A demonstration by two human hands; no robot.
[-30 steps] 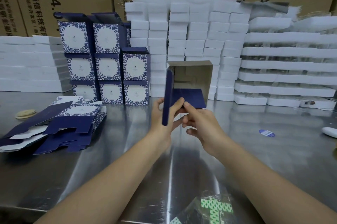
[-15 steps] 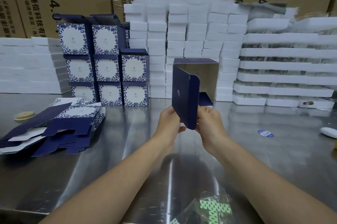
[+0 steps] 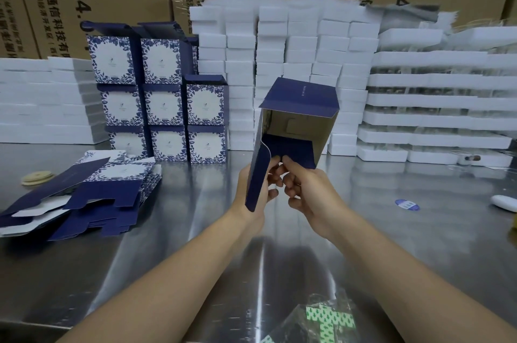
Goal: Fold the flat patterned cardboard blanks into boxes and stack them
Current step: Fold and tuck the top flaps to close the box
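We're gripping w/ our left hand the left wall of the half-folded navy cardboard box, its long side flap hanging down across the palm. Our right hand, fingers curled, is pinching the navy btm flap at the box's near edge, fingertips of both hands nearly meeting. The box is hanging above the shiny metal worktop, open end facing us, brown inside showing. To the left, a pile of flat navy patterned blanks is lying on the worktop. Behind it, folded blue-and-white floral boxes are standing stacked in columns beside stacked white foam blocks.
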